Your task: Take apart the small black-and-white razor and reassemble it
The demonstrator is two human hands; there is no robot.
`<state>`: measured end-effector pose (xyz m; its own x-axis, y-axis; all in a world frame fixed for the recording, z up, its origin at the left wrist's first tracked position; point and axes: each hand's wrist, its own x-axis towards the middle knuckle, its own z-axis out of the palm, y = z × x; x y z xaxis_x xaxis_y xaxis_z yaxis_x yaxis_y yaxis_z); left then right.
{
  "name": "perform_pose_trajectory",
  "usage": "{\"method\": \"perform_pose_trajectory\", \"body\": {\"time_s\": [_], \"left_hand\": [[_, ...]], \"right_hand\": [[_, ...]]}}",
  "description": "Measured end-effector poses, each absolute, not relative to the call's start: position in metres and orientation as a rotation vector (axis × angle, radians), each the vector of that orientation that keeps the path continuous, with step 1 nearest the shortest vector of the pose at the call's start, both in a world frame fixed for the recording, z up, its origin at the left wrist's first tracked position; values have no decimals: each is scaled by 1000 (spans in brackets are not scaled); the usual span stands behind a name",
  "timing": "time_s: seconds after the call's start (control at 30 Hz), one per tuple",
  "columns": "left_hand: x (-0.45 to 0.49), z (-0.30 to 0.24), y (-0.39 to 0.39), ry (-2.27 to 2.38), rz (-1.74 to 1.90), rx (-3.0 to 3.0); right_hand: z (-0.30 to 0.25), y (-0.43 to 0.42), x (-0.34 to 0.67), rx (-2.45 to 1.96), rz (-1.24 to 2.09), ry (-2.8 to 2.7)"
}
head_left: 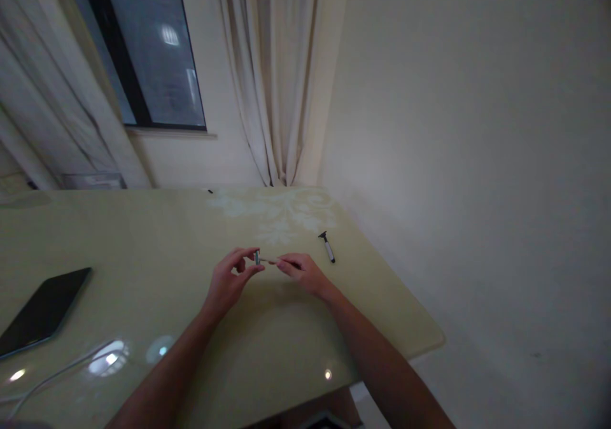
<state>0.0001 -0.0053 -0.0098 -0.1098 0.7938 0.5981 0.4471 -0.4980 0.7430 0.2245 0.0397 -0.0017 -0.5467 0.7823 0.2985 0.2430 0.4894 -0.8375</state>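
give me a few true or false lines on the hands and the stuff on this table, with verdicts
The left hand pinches a small object between thumb and finger. True.

The right hand is empty. False: it holds a thin stick-like item.

A razor lies on the table, right of the left hand. True.

The flat dark slab lies right of the razor. False: it lies left of both hands.
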Motion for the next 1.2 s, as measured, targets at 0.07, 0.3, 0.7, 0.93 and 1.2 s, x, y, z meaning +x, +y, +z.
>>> {"method": "perform_pose_trajectory", "body": {"time_s": [0.07,0.3,0.7,0.93,1.2], "left_hand": [[0,-10,-5,1365,1657,1883],[-2,-11,-3,1360,1640,1969],[-5,-17,0,1368,1609,1964],[-7,-18,2,1374,1571,1947],[-7,-16,-1,1373,1561,1946]], "right_hand": [[-3,40,223,-833,1032,-2040],[-4,40,222,-835,994,-2028],[-11,45,218,-874,1037,-1942],[-10,41,217,-898,925,-1994],[-8,41,218,-915,868,-2048]]}}
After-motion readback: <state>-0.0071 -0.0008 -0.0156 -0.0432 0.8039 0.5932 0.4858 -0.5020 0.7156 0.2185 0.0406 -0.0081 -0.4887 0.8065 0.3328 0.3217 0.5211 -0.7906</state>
